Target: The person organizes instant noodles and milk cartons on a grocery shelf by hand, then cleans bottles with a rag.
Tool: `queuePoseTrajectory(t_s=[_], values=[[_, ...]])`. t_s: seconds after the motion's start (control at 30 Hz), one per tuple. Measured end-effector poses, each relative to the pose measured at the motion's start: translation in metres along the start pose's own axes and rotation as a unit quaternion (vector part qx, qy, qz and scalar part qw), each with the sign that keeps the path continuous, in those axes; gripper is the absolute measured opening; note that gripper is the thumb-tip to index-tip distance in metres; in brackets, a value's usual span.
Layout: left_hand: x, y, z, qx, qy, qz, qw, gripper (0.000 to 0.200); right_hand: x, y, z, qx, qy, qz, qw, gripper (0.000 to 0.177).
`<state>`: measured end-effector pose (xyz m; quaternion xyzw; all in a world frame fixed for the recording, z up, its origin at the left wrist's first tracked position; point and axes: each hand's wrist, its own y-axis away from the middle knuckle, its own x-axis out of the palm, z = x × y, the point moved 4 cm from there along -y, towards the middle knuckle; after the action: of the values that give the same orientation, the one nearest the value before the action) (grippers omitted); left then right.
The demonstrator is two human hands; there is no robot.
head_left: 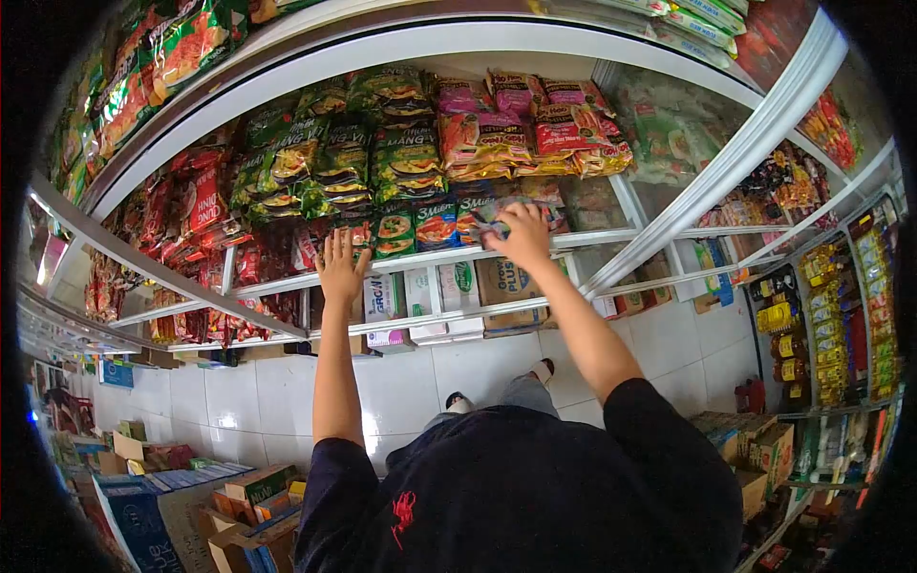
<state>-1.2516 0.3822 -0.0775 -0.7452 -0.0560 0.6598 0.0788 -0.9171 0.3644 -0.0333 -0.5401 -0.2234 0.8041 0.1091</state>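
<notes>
Noodle packet [485,222] among stacked packs [406,167]

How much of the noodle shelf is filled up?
Mostly filled: noodle packets crowd the shelf. In hand: the right hand is on a blue packet, and the left hand is open at the edge. Left: cartons on the floor probably still need unpacking.
</notes>
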Motion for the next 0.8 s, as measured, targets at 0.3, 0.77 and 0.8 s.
queuePoseTrajectory(t_s=[0.3, 0.77, 0.8], values=[[-0.004, 0.001, -0.002, 0.004, -0.006, -0.012, 1.0, 0.061, -0.064, -0.001, -0.17, 0.158, 0.121, -0.093, 0.976, 0.037], [-0.002, -0.001, 0.002, 0.017, 0.011, -0.019, 1.0, 0.062, 0.0, -0.025, -0.01, -0.075, -0.05, -0.025, 0.996, 0.03], [-0.003, -0.001, 0.002, 0.016, 0.014, -0.014, 1.0, 0.062, -0.007, -0.019, -0.045, -0.059, -0.021, -0.063, 0.996, 0.029]])
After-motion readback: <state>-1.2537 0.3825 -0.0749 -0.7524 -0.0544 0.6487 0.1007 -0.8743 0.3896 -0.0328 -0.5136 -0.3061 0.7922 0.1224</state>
